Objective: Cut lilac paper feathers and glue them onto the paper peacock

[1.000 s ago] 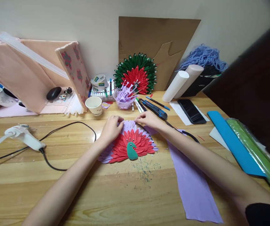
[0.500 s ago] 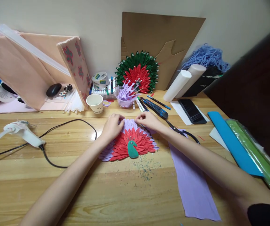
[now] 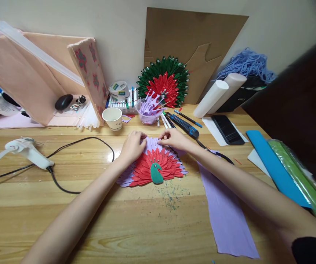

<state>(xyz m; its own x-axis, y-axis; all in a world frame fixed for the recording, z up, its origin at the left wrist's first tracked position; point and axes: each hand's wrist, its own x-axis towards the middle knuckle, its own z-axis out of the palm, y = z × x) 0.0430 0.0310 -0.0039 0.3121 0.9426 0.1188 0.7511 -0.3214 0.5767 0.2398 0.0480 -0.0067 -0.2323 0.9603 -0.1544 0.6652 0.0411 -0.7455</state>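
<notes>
A paper peacock (image 3: 157, 167) lies flat on the table, with a green body, red inner feathers and purple outer ones. My left hand (image 3: 133, 146) rests on the upper left edge of its fan, fingers curled over the purple feathers. At the upper right edge, my right hand (image 3: 173, 140) has thumb and forefinger pinched together at the purple feathers; whatever lies between the fingertips is too small to make out. Under my right forearm lies a strip of purple crepe paper (image 3: 226, 216). Black-handled scissors (image 3: 224, 157) are partly covered by that forearm.
To the left, a white glue gun (image 3: 32, 152) trails a black cable (image 3: 64, 190). Behind stand a paper cup (image 3: 112, 119), a bowl of purple scraps (image 3: 150, 113), a blue utility knife (image 3: 184, 125) and a green-and-red feather fan (image 3: 163, 80). A phone (image 3: 228, 130) sits at right.
The view has shifted slightly. Both hands stay at the top edge of the peacock's fan, in nearly the same pose.
</notes>
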